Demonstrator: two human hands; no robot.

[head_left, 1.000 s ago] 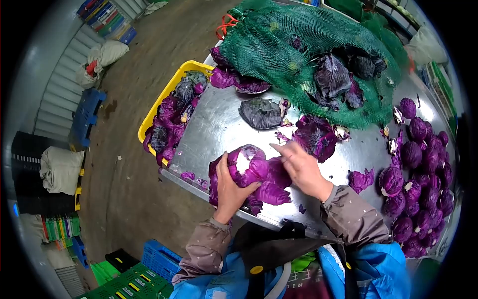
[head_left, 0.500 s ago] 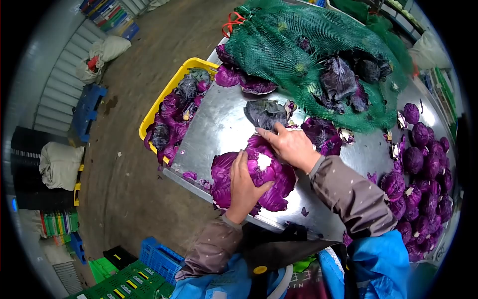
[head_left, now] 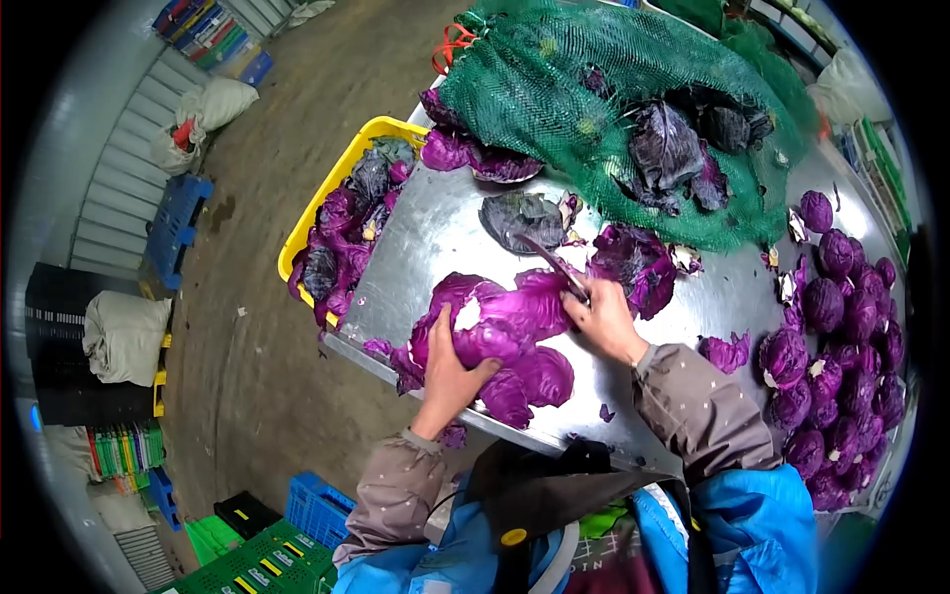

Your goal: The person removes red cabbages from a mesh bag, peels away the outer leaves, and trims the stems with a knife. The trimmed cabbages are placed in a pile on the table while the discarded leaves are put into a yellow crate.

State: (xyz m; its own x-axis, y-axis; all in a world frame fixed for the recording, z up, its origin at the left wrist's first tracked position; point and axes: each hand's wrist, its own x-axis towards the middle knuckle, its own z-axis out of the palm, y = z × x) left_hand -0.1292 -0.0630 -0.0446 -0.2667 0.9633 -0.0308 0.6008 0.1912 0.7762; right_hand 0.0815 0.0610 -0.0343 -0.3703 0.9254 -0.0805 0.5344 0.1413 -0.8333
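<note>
My left hand [head_left: 451,378] grips the near left side of a red cabbage [head_left: 493,337], thumb and fingers spread round it, with the pale cut stem showing. My right hand [head_left: 608,322] is closed round a knife [head_left: 550,259], its blade pointing up and left over the table. A purple leaf [head_left: 539,305] stretches from the cabbage to the right hand's fingers. Peeled leaves [head_left: 542,376] lie against the near right of the cabbage. Beyond the knife rests a dull dark outer leaf [head_left: 515,220], and right of it a heap of trimmed leaves [head_left: 633,267].
The metal table [head_left: 396,287] carries a green mesh sack [head_left: 564,99] of cabbages at the back. Several trimmed cabbages [head_left: 841,327] crowd its right side. A yellow crate [head_left: 341,178] full of leaves stands at the left edge. Blue crates [head_left: 319,505] and green crates [head_left: 262,559] sit on the floor.
The cabbage has turned and its stem now faces further left. My right hand has moved right and down off its top, bringing the knife blade into sight. Outer leaves have spread away from the head.
</note>
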